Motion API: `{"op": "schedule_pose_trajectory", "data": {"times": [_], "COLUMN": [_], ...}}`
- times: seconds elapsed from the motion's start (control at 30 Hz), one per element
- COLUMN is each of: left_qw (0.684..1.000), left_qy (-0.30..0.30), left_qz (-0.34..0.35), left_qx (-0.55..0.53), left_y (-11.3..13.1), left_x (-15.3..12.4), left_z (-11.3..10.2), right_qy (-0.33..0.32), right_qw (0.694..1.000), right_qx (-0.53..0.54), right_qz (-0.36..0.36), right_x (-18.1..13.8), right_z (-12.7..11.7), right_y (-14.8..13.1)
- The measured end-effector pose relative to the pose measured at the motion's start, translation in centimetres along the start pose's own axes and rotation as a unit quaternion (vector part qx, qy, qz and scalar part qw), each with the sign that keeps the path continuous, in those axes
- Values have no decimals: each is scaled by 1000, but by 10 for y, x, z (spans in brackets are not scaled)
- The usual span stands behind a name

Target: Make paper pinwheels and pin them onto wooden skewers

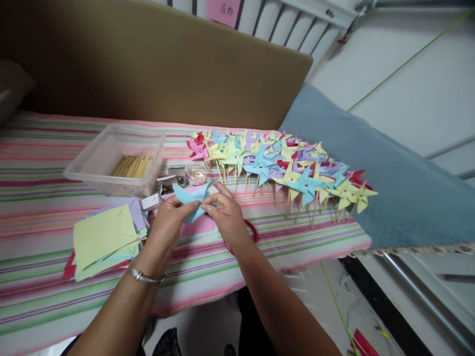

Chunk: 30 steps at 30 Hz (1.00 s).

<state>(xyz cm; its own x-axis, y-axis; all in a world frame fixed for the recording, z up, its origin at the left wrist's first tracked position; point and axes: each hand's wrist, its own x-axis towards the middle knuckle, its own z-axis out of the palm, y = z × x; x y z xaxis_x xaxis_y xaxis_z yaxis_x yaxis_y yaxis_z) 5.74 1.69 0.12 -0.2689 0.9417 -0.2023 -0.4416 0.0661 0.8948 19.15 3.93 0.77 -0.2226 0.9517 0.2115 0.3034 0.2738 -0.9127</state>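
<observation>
My left hand [171, 220] and my right hand [226, 212] meet over the striped cloth, both pinching a light blue paper square [193, 198] with its corners folded inward. A silver bangle [144, 277] sits on my left wrist. Just left of my hands lies a stack of cut coloured paper squares [106, 237], green on top. Behind my hands are a small clear cup [196, 174] and small open boxes of pins [172, 183]. Red scissor handles [252, 230] peek out under my right wrist.
Several finished paper pinwheels on wooden sticks [278, 168] lie in rows to the right. A clear plastic tub [115, 160] holding wooden sticks stands at the left. A brown cardboard sheet [159, 64] leans behind; a blue mat [389, 188] lies right.
</observation>
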Motion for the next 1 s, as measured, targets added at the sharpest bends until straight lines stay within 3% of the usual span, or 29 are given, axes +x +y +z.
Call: {"op": "schedule_pose_trajectory", "data": {"times": [0.33,1.0], "left_qw": [1000,999], "left_qy": [4,-7], "left_qz": [2,-20], "left_qx": [8,27], "left_y": [-1,-1], "left_x": [1,0], "left_z": [-1,-1], "right_qy": [-7,-10], "right_qw": [999,999], "right_qx": [-21,29], "right_qz": [-26,18], "right_x": [1,3], "right_z": [0,-1], "right_y": [1,2]}}
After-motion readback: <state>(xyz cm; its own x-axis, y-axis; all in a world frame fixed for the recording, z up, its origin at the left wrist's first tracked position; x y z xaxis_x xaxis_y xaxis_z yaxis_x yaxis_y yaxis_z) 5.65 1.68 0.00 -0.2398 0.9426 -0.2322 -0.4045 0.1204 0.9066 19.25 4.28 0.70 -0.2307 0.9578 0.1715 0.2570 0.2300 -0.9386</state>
